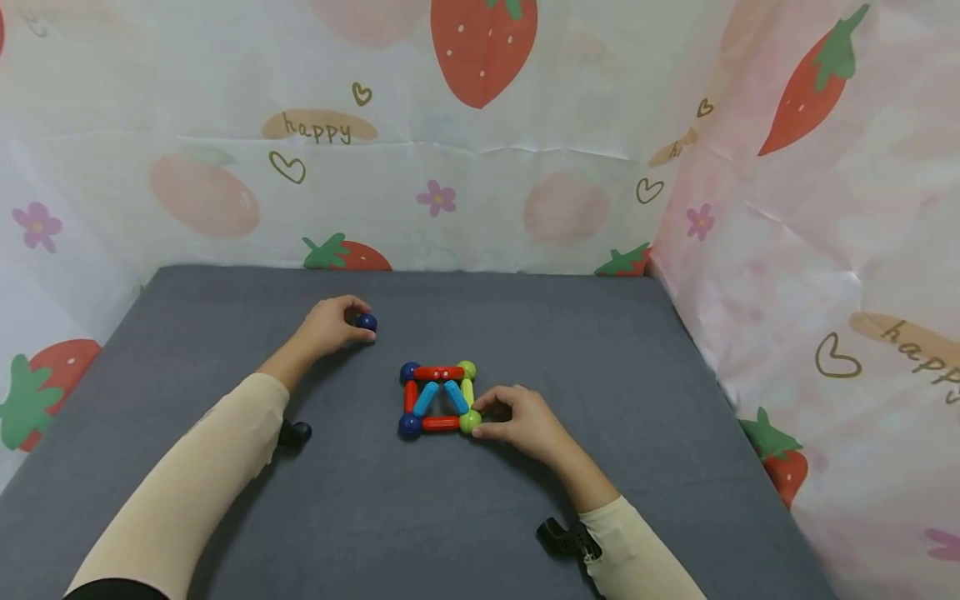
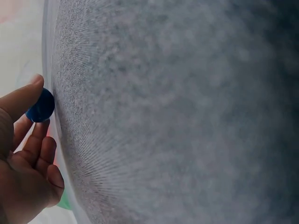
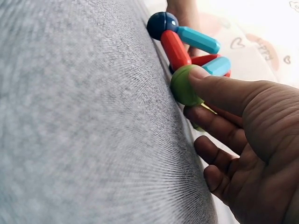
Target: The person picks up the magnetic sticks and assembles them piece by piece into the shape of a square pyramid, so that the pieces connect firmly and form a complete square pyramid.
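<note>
Between thumb and fingertips, my left hand [image 1: 330, 323] pinches a dark blue ball [image 1: 367, 322] over the far left part of the table. In the left wrist view the same ball [image 2: 42, 106] shows between thumb and forefinger. Right of it lies a four-sided frame of rods and balls. It has dark blue balls [image 1: 409, 426] at its left corners and green balls at its right ones. Three sides are red rods [image 1: 441, 424], the right one yellow-green. Two light blue rods [image 1: 426, 399] slant up from the frame. My right hand [image 1: 525, 421] pinches the near right green ball [image 3: 185, 86].
A grey cloth covers the table [image 1: 360, 517]. Behind it and at the sides hang printed curtains [image 1: 480, 225] with strawberries and hearts. Black wrist cameras [image 1: 557, 539] stick out from both forearms, low over the cloth.
</note>
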`<state>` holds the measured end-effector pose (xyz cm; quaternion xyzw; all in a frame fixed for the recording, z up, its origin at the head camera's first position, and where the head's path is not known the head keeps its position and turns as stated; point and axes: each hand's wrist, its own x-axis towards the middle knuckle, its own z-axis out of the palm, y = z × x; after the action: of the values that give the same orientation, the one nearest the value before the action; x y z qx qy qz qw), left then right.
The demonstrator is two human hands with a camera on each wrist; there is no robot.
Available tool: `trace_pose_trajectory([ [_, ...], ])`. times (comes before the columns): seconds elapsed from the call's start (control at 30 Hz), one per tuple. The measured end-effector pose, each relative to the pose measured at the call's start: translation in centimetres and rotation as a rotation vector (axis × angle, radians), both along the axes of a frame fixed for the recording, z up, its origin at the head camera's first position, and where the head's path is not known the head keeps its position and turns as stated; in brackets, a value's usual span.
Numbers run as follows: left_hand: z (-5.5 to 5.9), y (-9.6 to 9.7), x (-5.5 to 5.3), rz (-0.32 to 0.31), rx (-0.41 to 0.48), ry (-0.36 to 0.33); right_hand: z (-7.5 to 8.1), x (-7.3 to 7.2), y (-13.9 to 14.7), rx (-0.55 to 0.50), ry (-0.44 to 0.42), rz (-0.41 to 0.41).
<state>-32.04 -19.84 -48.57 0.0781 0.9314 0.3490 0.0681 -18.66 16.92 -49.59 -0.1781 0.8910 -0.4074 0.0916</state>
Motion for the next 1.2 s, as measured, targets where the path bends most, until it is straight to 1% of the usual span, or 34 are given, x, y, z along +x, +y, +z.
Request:
trace_pose_trajectory([
  [0.33,-0.1,0.1,0.1,0.019,0.015,0.002,0.0,0.1,-0.1,-0.019,-0.001,0.004],
  [0.57,0.5,0.1,0.3,0.007,0.025,-0.003,-0.2,0.1,-0.1,-0.029,-0.001,0.004],
  [0.7,1.1,0.1,0.5,0.006,0.035,0.004,-0.3,0.0,0.0,-0.025,-0.003,0.006],
  [0.83,1.8,0.4,1.0,-0.006,0.046,0.028,-0.3,-0.1,0.1,-0.026,-0.003,0.011],
  [1.07,3.6,1.4,2.2,-0.081,0.058,0.063,-0.3,0.0,0.1,-0.021,-0.003,0.002],
  [1.2,4.7,2.3,3.1,-0.111,0.065,0.070,-0.2,0.0,0.1,-0.022,-0.004,-0.001],
])
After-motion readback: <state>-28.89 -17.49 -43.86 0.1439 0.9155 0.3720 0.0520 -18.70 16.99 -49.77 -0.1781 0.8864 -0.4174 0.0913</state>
